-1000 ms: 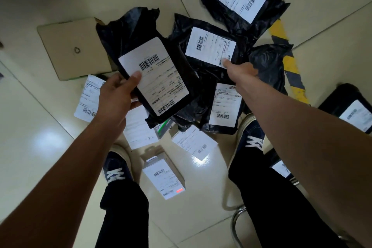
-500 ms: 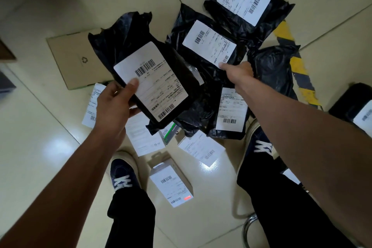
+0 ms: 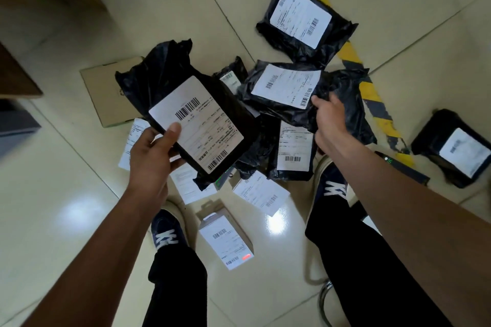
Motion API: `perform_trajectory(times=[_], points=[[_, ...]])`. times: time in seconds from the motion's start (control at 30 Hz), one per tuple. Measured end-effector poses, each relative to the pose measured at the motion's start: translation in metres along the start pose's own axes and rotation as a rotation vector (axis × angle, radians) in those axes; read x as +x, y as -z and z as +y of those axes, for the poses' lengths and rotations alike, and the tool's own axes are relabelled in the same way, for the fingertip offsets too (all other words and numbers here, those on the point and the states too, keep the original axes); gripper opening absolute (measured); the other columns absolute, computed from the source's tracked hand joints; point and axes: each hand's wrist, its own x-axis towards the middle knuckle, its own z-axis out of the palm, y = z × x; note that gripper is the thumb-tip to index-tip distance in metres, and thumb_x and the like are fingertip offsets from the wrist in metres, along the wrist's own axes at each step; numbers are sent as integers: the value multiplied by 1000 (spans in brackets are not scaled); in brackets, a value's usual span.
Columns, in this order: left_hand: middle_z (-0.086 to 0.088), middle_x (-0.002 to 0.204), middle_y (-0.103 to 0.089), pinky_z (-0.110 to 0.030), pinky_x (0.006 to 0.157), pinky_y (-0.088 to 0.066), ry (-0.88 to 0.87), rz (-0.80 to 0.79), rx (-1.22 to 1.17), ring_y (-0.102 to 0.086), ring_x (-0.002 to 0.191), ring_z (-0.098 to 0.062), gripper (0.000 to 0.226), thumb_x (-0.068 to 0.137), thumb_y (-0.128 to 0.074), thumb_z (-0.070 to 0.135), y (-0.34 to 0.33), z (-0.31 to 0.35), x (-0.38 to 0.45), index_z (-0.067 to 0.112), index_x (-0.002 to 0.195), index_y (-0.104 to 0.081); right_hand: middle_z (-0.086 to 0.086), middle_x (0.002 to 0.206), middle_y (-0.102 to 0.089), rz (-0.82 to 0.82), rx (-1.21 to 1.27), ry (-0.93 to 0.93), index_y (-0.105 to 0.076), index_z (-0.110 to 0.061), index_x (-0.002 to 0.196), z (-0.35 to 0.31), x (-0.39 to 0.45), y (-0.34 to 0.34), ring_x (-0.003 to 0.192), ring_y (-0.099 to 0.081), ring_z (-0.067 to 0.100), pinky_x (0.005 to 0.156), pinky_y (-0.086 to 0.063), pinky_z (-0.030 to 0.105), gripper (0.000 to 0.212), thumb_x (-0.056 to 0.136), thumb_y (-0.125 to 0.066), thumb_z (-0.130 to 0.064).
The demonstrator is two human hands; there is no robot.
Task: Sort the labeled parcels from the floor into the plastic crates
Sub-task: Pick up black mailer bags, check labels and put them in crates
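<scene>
My left hand (image 3: 152,156) grips a black poly-bag parcel (image 3: 186,109) by its lower left edge, thumb on its white barcode label, and holds it above the floor. My right hand (image 3: 328,119) grips the right edge of a second black labeled parcel (image 3: 281,87), which sits on top of a pile of parcels. Under it lies another black parcel (image 3: 292,148) with an upright label. A further black parcel (image 3: 303,21) rests on the floor farther back, and one more (image 3: 454,148) at the right. No crate is in view.
A flat cardboard piece (image 3: 106,93) lies behind the held parcel. A small white labeled box (image 3: 225,236) and loose white labeled packets (image 3: 261,192) lie between my shoes. Yellow-black hazard tape (image 3: 372,93) crosses the tiled floor. A brown furniture edge (image 3: 16,74) is at the left.
My right hand has closed on the edge of the second parcel and shifted it. The view has tilted, so the pile sits lower. My left hand still holds its parcel.
</scene>
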Motion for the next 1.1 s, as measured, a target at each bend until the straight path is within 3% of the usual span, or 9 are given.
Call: perform_trajectory(times=[0.1, 0.17, 0.23, 0.33, 0.47, 0.63, 0.8, 0.97, 1.1], points=[[-4, 106, -74, -29, 74, -59, -10, -10, 8, -73, 94, -20, 8, 101, -65, 26, 4, 21, -31, 20, 106, -66, 0, 97, -74, -53, 3, 105, -65, -19, 98, -34, -40, 24, 88, -70, 20, 77, -55, 39, 15, 95, -52, -11], [-4, 105, -74, -25, 68, -57, -29, -19, 17, -73, 91, -19, 11, 101, -65, 26, 9, 39, -56, 19, 110, -66, 4, 84, -63, -43, 36, 182, -56, -14, 83, -61, -71, 45, 77, -59, 23, 67, -42, 39, 4, 83, -52, -14], [-3, 107, -75, -27, 71, -58, -51, -26, 22, -73, 92, -20, 13, 100, -65, 26, 16, 61, -83, 19, 112, -66, 8, 77, -51, -24, 109, 223, -47, -14, 75, -91, -103, 69, 72, -48, 21, 67, -33, 35, 3, 74, -50, -14], [-1, 105, -74, -33, 79, -57, -83, -20, 44, -72, 96, -21, 5, 100, -65, 25, 29, 99, -129, 21, 104, -65, 10, 79, -45, -38, 198, 201, -43, -11, 75, -136, -149, 103, 72, -45, 22, 65, -33, 32, 14, 66, -53, -16], [1, 110, -74, -34, 82, -56, -140, -16, 62, -71, 99, -20, 5, 102, -62, 23, 42, 151, -198, 24, 105, -66, 17, 95, -63, -147, 195, 40, -59, -9, 94, -187, -204, 138, 83, -60, 31, 75, -44, 43, 47, 53, -61, -31], [-3, 122, -73, -43, 95, -55, -193, 33, 60, -70, 109, -25, 17, 103, -60, 24, 54, 194, -283, 20, 118, -65, 15, 89, -70, -354, 197, -21, -65, -8, 91, -245, -272, 158, 78, -65, 30, 74, -48, 39, 30, 69, -53, -24], [-3, 118, -75, -40, 86, -56, -270, 132, -58, -70, 98, -19, 19, 104, -58, 26, 63, 222, -362, 18, 120, -65, 11, 81, -66, -553, 135, 0, -61, -10, 81, -294, -331, 176, 70, -62, 27, 65, -45, 33, 17, 80, -48, -20], [2, 110, -75, -31, 75, -54, -317, 230, -169, -68, 92, -15, 15, 105, -56, 30, 93, 230, -429, 22, 111, -67, 12, 85, -69, -645, 60, 80, -61, -3, 101, -342, -391, 178, 72, -66, 28, 64, -51, 31, 23, 92, -46, -17], [9, 103, -75, -24, 66, -55, -328, 327, -258, -69, 84, -7, 14, 105, -57, 31, 135, 224, -473, 23, 110, -68, 14, 102, -73, -733, 8, 101, -65, -4, 112, -371, -439, 162, 90, -70, 31, 78, -55, 37, 30, 96, -44, -17]])
